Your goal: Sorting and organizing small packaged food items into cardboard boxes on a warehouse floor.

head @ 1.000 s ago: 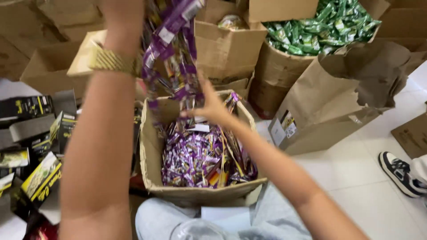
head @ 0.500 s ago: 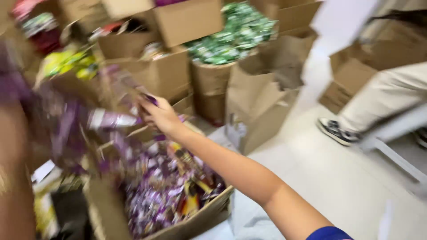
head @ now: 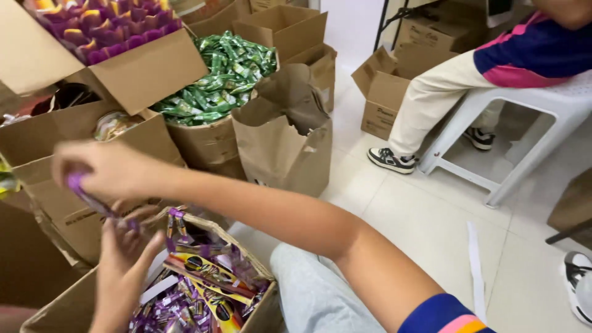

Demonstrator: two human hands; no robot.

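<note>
A thin purple foil sachet strip (head: 92, 200) runs slantwise between the two hands, just above the open brown cardboard box of purple and yellow sachets (head: 197, 283) that sits low at the person's knees. The right hand (head: 105, 169) reaches across from the right and has its fingers curled shut around the strip's upper end, the purple tip poking out past the knuckles. The left hand (head: 123, 259) comes up from below, fingers loosely bent and half spread, with the fingertips at the strip's lower end; whether it truly pinches the strip there I cannot tell, as the view is a little blurred. The box below is heaped with the same kind of packets, some lying in long yellow-and-purple strips.

Behind the hands stand more cartons: a tilted cardboard box packed with purple and orange wrapped packs (head: 105, 31) at the top left, and a round brown carton piled with green wrapped sweets (head: 222, 74). A crumpled brown paper bag (head: 283, 142) stands open on the pale tiled floor (head: 431, 228). Further right, another person in cream trousers (head: 431, 105) sits on a white plastic stool (head: 524, 117)
</note>
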